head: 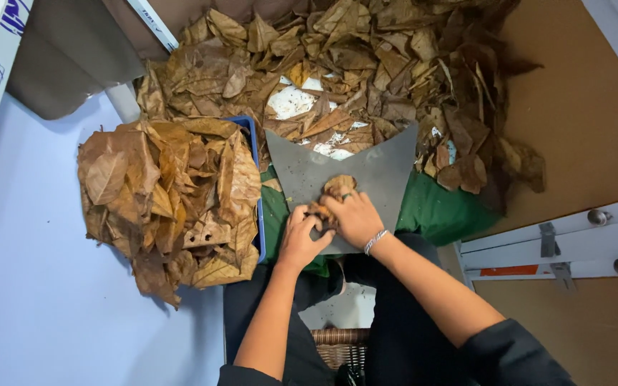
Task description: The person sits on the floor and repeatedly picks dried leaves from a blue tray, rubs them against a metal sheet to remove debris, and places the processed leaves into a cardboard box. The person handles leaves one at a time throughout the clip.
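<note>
Left hand point(302, 236) and right hand point(354, 216) both curled shut around crumpled dry brown leaves point(332, 194) on grey metal plate point(380, 175); plate's lower edge hidden. Blue crate point(255, 143) mostly buried, probably plastic, under brittle leaf heap point(169, 200).

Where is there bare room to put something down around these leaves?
Free: the pale floor left of and below the left leaf pile, and the brown board right of the big leaf heap. Crowded: the grey sheet, where both hands press a leaf, hemmed by leaves.
</note>
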